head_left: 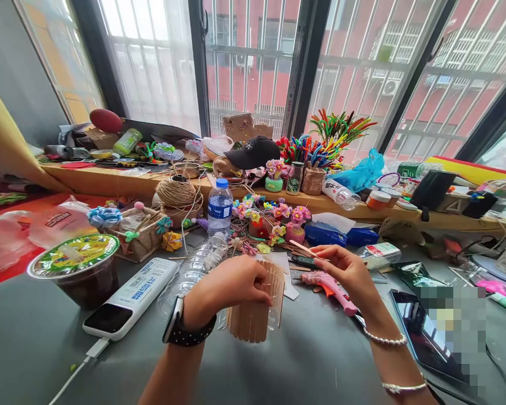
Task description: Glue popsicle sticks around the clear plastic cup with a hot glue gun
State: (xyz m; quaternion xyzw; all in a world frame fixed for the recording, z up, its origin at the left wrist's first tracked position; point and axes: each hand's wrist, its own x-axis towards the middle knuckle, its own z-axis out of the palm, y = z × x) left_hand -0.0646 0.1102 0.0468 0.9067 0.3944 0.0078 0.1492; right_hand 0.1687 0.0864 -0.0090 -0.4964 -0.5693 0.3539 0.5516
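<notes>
My left hand (pixel 236 284) is closed over a structure of wooden craft sticks (pixel 249 322) set side by side around clear plastic. Its fingers grip the upper edge, and part of the structure is hidden behind the hand. In my right hand (pixel 341 267), raised to the right, a single craft stick (pixel 302 247) is pinched between thumb and fingers, pointing left and apart from the structure. Below that hand lies a pink glue gun (pixel 331 288) on the table. A clear plastic bottle (pixel 198 264) lies on its side just behind my left wrist.
To the left are a lidded cup (pixel 78 270) and a white power bank (pixel 130 298) with a cable. A water bottle (pixel 220 208) stands behind my hands, near crocheted flowers (pixel 274 216). A phone (pixel 425 332) lies at the right; a cluttered wooden ledge (pixel 122 179) runs behind.
</notes>
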